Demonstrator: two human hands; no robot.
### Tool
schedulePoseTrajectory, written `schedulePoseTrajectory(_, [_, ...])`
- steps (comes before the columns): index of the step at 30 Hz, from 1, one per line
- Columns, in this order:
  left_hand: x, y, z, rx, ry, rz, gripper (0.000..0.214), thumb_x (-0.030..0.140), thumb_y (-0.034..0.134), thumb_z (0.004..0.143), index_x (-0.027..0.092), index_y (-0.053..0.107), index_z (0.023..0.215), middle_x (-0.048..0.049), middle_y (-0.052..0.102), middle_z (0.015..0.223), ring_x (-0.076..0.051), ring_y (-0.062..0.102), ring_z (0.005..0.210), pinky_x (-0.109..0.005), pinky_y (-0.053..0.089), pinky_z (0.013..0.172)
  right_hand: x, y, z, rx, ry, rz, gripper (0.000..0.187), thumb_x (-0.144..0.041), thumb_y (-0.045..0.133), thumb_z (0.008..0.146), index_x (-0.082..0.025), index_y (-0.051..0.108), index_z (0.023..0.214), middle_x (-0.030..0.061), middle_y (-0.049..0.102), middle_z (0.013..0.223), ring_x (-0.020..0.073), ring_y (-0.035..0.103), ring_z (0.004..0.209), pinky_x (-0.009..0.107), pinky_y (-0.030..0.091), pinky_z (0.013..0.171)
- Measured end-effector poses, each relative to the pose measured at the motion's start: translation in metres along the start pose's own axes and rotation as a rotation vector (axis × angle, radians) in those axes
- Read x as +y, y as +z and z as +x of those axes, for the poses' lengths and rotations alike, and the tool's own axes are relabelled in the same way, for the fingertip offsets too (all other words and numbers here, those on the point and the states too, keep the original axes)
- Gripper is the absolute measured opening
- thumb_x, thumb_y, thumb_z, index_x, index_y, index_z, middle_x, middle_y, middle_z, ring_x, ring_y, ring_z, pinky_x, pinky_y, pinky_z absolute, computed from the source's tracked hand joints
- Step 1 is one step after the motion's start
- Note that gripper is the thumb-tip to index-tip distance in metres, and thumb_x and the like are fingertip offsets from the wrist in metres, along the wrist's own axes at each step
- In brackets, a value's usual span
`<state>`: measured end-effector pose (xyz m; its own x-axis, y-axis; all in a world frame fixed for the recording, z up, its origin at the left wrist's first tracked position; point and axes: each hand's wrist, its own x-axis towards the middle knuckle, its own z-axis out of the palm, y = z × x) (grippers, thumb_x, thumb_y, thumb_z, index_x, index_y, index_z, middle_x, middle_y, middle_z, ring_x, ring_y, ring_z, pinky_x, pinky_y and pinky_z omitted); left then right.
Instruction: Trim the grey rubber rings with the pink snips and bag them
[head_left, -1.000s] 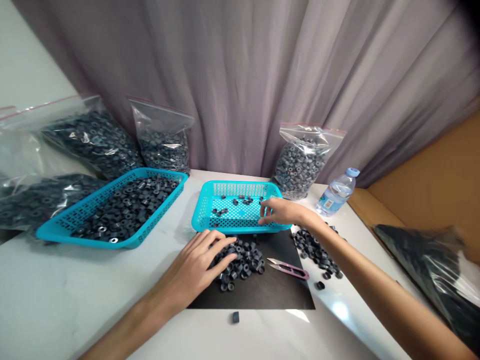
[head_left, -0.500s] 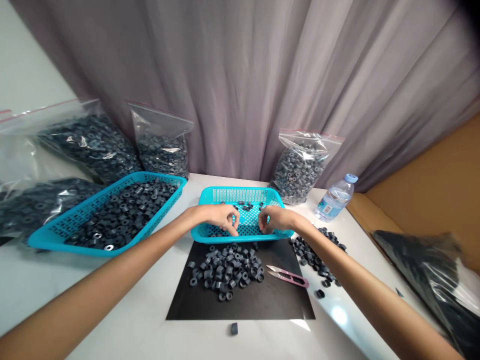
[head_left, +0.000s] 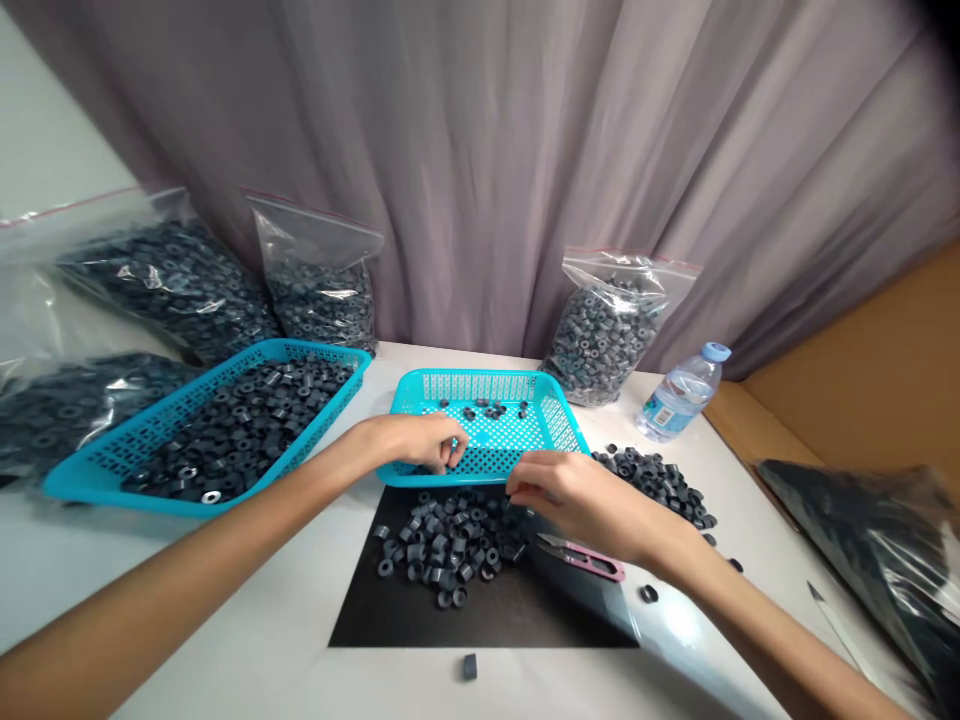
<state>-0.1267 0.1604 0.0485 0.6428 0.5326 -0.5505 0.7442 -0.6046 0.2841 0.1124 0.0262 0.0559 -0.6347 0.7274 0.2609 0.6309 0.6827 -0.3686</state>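
My left hand (head_left: 420, 442) hovers over the front left of the small turquoise basket (head_left: 559, 425), fingers curled together in a pinch; what they hold is too small to make out. My right hand (head_left: 577, 500) is lower, over the black mat (head_left: 525, 600), fingers bent down at the right edge of a pile of small dark rings (head_left: 450, 545). The small basket holds only a few rings. Pink thread snips (head_left: 592, 562) lie just under my right hand.
A large turquoise basket (head_left: 97, 470) full of rings stands at left. Clear bags of rings (head_left: 319, 290) stand along the curtain, another bag (head_left: 607, 320) at back right. A water bottle (head_left: 679, 395), more loose rings (head_left: 660, 480), a cardboard wall and a dark bag (head_left: 877, 530) are at right.
My right hand has left the small basket and come down to the ring pile on the mat. My left hand stays over the basket's front left.
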Motion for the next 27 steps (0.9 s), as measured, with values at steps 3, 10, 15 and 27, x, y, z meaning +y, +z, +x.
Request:
schedulePoseTrajectory(3, [-0.003,-0.003,-0.012,0.047,-0.003,0.026,0.021,0.032,0.067,0.095,0.015,0.067,0.108,-0.0059,0.07,0.106,-0.02,0.068,0.091,-0.04,0.058,0.081,0.01,-0.011,0.011,0.058,0.04,0.112,0.014,-0.021,0.054,0.103,-0.02,0.067,0.097,0.0019,0.069,0.093,0.0149,0.065,0.083,0.029,0.05,0.077])
schedulePoseTrajectory(10, [-0.011,0.008,-0.029,0.052,-0.058,0.047,0.028,0.034,0.064,0.097,0.016,0.065,0.119,-0.0084,0.069,0.118,-0.022,0.069,0.097,-0.042,0.06,0.083,0.065,-0.001,0.077,-0.017,0.434,-0.129,0.044,-0.028,0.069,0.095,-0.014,0.056,0.134,0.0156,0.062,0.127,0.0253,0.064,0.111,0.043,0.051,0.097])
schedulePoseTrajectory(15, [-0.01,0.009,-0.031,0.192,-0.069,0.047,0.03,0.033,0.064,0.097,0.017,0.064,0.123,-0.0094,0.067,0.122,-0.023,0.069,0.101,-0.044,0.059,0.086,0.089,0.026,0.111,-0.163,0.599,-0.182,0.036,-0.035,0.064,0.099,-0.017,0.06,0.129,0.01,0.062,0.13,0.0247,0.066,0.109,0.046,0.057,0.091])
schedulePoseTrajectory(27, [-0.019,0.005,-0.028,0.427,-0.185,0.049,0.04,0.034,0.065,0.097,0.018,0.059,0.133,-0.0118,0.061,0.136,-0.028,0.064,0.115,-0.051,0.055,0.095,0.098,0.04,0.127,-0.161,0.563,-0.156,0.034,-0.035,0.064,0.099,-0.018,0.061,0.129,0.01,0.063,0.129,0.0241,0.066,0.108,0.045,0.058,0.091])
